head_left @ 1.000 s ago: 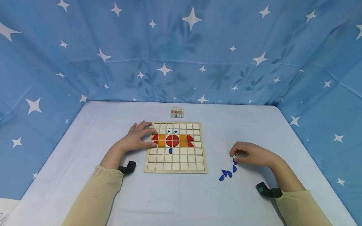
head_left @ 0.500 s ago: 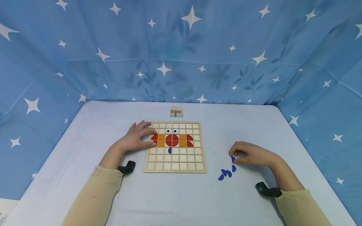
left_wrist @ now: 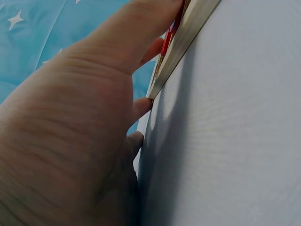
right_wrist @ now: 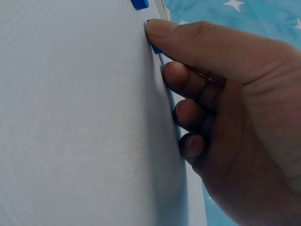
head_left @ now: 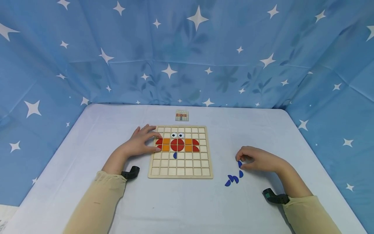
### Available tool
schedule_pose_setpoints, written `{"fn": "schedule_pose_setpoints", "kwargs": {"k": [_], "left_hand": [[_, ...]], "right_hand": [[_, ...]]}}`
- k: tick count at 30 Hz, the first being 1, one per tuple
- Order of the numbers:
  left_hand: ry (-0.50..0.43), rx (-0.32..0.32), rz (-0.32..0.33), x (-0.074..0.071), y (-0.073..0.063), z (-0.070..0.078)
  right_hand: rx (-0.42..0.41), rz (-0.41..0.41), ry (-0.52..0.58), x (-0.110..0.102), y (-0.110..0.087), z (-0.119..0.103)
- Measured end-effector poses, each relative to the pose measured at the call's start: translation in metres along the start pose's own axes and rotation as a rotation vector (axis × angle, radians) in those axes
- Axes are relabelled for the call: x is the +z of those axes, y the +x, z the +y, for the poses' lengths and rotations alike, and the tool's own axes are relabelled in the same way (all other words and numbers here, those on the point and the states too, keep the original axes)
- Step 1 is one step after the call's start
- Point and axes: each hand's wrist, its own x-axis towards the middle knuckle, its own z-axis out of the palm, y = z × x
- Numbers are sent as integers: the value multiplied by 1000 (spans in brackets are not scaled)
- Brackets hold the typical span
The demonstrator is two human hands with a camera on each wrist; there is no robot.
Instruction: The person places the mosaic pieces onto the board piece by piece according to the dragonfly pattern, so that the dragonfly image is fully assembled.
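Observation:
A wooden grid board [head_left: 181,178] lies on the table, with red, orange and eye tiles set in its cells. One blue half-round tile [head_left: 175,155] sits in a cell below the red disc [head_left: 177,145]. My left hand [head_left: 140,142] rests at the board's left edge, fingers spread, index finger and thumb tips over the red tiles [head_left: 159,142] there. To the right of the board, my right hand [head_left: 258,159] pinches a blue half-round tile [head_left: 240,164] between thumb and fingers, low at the table. In the right wrist view the thumb mostly hides this tile [right_wrist: 157,49].
Several loose blue half-round tiles [head_left: 235,179] lie just in front of the right hand. A small picture card [head_left: 182,115] lies behind the board. A blue star-patterned curtain [head_left: 169,84] stands around the table's back and sides.
The right hand's blue tile has shifted slightly away and to the left, from the thumb tip to between thumb and fingers. The left hand and board have stayed put.

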Motion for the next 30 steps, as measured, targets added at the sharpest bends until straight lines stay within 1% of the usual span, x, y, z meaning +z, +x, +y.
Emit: {"fn": "schedule_pose_setpoints", "kwargs": {"k": [8, 14, 18, 23, 30], "left_hand": [[0, 11, 8, 1, 0, -1], [-6, 21, 11, 2, 0, -1], [-5, 17, 12, 2, 0, -1], [-1, 13, 15, 3, 1, -1], [-4, 8, 12, 2, 1, -1]], "right_hand": [[34, -4, 11, -2, 2, -6], [71, -6, 28, -7, 9, -18], [71, 14, 7, -9, 23, -31], [27, 31, -3, -10, 44, -51], [54, 23, -30, -7, 78, -80]]}}
